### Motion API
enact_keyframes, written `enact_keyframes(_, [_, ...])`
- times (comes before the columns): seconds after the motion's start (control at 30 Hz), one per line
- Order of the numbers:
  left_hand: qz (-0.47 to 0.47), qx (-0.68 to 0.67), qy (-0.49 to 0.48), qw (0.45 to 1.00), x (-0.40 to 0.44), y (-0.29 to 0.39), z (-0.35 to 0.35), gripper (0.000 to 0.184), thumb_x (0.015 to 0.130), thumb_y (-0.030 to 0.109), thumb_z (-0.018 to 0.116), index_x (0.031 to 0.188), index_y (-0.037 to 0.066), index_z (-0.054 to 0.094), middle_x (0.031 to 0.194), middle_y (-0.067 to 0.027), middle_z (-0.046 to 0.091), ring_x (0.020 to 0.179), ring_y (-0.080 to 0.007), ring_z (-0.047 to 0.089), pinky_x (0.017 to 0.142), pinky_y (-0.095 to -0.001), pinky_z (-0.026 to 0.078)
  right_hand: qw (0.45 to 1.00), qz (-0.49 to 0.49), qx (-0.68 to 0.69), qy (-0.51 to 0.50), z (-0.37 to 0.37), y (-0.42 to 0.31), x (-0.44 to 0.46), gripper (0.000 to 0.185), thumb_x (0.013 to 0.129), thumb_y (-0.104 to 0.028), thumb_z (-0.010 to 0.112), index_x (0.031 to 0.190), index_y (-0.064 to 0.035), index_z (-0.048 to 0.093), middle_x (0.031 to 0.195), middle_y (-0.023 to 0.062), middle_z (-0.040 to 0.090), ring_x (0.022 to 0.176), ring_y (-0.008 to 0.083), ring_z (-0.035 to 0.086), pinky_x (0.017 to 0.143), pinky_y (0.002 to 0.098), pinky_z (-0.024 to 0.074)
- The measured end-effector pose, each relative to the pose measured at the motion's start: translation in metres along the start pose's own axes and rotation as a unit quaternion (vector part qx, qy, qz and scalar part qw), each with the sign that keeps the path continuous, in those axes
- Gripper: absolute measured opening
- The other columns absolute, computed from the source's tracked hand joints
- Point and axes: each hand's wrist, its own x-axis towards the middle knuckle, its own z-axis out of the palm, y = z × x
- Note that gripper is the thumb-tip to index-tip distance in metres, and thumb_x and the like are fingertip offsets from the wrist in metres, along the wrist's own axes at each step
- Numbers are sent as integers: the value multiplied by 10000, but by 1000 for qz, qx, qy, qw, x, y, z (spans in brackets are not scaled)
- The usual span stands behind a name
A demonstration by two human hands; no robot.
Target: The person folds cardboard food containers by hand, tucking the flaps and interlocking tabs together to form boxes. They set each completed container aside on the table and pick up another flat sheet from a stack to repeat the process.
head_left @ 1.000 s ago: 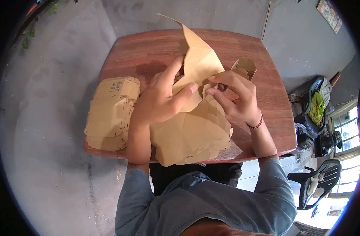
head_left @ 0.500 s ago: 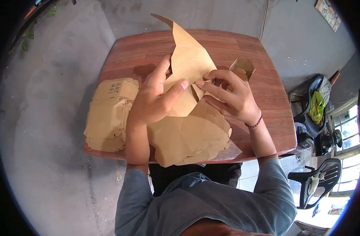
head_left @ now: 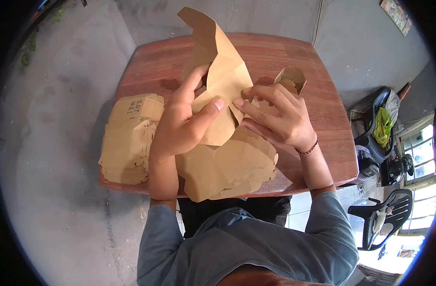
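Observation:
A partly folded brown cardboard box [head_left: 225,76] is held up above the table between both hands. My left hand [head_left: 184,114] grips its left side, thumb on the near face and fingers behind. At its right edge, my right hand [head_left: 280,112] pinches a small slotted flap with thumb and fingertips. Beneath lies a loose pile of flat cardboard blanks [head_left: 225,167], partly covered by the box. To the left sits a neat stack of flat blanks [head_left: 127,138] with printed lettering on the top one. A folded cardboard box [head_left: 292,80] stands beyond my right hand.
The reddish wooden table [head_left: 323,143] has grey walls behind and to its left. On the right, a dark chair [head_left: 382,124] carries bags, including a yellow-green one. Nearer, a white cat rests on a black plastic chair [head_left: 399,209] by bright windows.
The box has tilted and opened out at its top left, showing more of its inner side. My right fingers remain at the flap, shifted slightly left with the box.

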Motion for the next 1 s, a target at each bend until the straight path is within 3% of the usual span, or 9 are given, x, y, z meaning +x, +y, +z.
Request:
enact_keyframes(0.17, [7,30,-5,1000,0,-1,3,534,925,76,605,1409,-45,415,1300,-151,573,1206,-173,531,1021,-308,415,1000,1,-20,-15,0,1,-1,452,748,-252,801,1187,-182,723,1092,36,651,822,191,640,595,291,536])
enact_keyframes(0.27, [22,13,-1,1000,0,-2,3,510,936,92,596,1399,-39,427,1300,-154,577,1217,-187,531,1032,-321,412,1000,-15,-14,8,4,4,0,490,758,-280,782,1234,-196,703,1208,55,640,943,223,635,702,313,542])
enact_keyframes(0.33, [29,-8,1,1000,0,-2,1,493,947,107,588,1394,-34,435,1297,-160,583,1226,-203,534,1039,-333,412,999,-18,-40,-9,5,4,0,507,785,-332,737,1273,-210,682,1341,86,592,1078,271,599,839,379,516])
enact_keyframes(0.43, [20,-60,-15,998,0,0,-3,500,954,111,593,1403,-26,422,1316,-150,559,1233,-194,517,1044,-328,405,999,-22,-44,0,10,8,-4,497,810,-374,691,1291,-248,673,1428,101,537,1159,305,563,914,432,478])
enact_keyframes(0.63, [0,-105,-35,994,2,0,-7,561,950,115,623,1438,-17,381,1331,-150,541,1249,-189,505,1048,-320,399,999,-7,-42,-25,4,5,-3,469,834,-415,657,1293,-320,666,1483,110,492,1219,329,534,980,466,435])
enact_keyframes(0.77, [13,-140,-52,989,3,-2,-9,605,935,116,652,1448,-25,365,1331,-158,549,1234,-193,523,1032,-323,418,999,-5,-44,-16,6,8,-4,470,841,-426,648,1298,-317,661,1487,111,490,1234,332,524,997,467,421])
enact_keyframes(0.93, [65,-117,-51,990,1,-6,-4,645,891,98,712,1433,-36,391,1315,-176,572,1208,-204,558,987,-322,464,995,15,-77,69,16,13,-5,496,773,-359,759,1258,-304,679,1445,146,517,1244,362,523,990,492,417])
enact_keyframes(1.0, [67,-128,-33,989,-2,-7,1,560,855,88,757,1343,-39,514,1224,-146,648,1127,-171,613,925,-300,503,992,15,-95,86,22,16,-8,526,727,-322,801,1240,-299,688,1422,160,529,1257,380,518,988,502,417])
